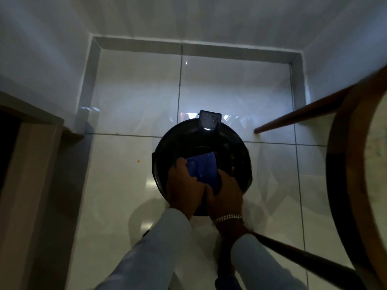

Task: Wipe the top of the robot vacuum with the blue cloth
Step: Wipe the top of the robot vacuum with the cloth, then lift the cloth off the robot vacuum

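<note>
Head view, dim light. The robot vacuum [202, 151] is a round black disc sitting flat on the pale tiled floor [117, 185], near the centre of the frame. Being circular, it has no long axis of its own; the one directional feature is a small dark rectangular block [209, 119] at its far edge, pointing away from the person toward the back wall [188, 17].

The blue cloth [204, 168] lies on the near half of the vacuum's top. It looks folded into a rough rectangle, long axis running from the person outward, tilted slightly right at the far end. Its far corner reaches about the middle of the disc.

No open containers are visible.

Hands: the left hand [184, 185] grips the cloth's left edge, fingers curled over it, knuckles up. The right hand [226, 195] closes on the cloth's near right part, thumb side toward the left hand. The two hands touch side by side, with the cloth showing between and beyond them. Both cover the near rim of the vacuum. A metal wristband [228, 218] sits on the right wrist; both arms wear light sleeves [159, 248].

Surroundings: a round wooden table [343, 185] fills the right edge, one leg [293, 117] ending on the floor just right of the vacuum. A door frame [31, 164] stands at left.
</note>
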Tool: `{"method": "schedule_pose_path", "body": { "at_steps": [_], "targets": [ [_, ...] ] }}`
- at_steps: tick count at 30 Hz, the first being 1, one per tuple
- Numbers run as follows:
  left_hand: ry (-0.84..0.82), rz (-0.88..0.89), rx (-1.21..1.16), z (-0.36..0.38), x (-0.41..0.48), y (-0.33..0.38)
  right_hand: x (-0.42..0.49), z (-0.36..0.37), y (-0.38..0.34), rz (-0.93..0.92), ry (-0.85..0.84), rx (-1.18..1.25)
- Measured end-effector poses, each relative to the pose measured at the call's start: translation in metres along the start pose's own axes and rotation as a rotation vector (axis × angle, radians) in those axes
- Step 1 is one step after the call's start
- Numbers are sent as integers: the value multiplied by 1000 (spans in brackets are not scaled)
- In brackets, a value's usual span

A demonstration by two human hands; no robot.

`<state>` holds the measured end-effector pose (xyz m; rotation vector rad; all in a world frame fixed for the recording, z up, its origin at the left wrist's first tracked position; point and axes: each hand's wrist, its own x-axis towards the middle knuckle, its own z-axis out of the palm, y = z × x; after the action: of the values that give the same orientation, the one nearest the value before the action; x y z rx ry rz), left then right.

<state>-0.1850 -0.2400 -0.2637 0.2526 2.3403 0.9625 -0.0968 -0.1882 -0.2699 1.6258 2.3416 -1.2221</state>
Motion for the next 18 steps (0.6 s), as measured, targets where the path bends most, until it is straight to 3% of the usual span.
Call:
{"method": "schedule_pose_path", "body": {
  "at_steps": [3,5,13,16,18],
  "targets": [
    [-64,-203,-146,-5,5,12,5,-15,-7,57,-89,12],
    [-127,-231,-227,-9,-3,29,0,-40,-13,31,-87,39],
    [-362,-44,-601,-13,-89,195,-44,-259,-39,-161,187,365],
    [-441,51,-613,14,-127,265,-52,-343,-25,-170,334,382],
    [-439,175,-496,46,-146,297,-47,-380,0,-117,376,409]
  ]
}}
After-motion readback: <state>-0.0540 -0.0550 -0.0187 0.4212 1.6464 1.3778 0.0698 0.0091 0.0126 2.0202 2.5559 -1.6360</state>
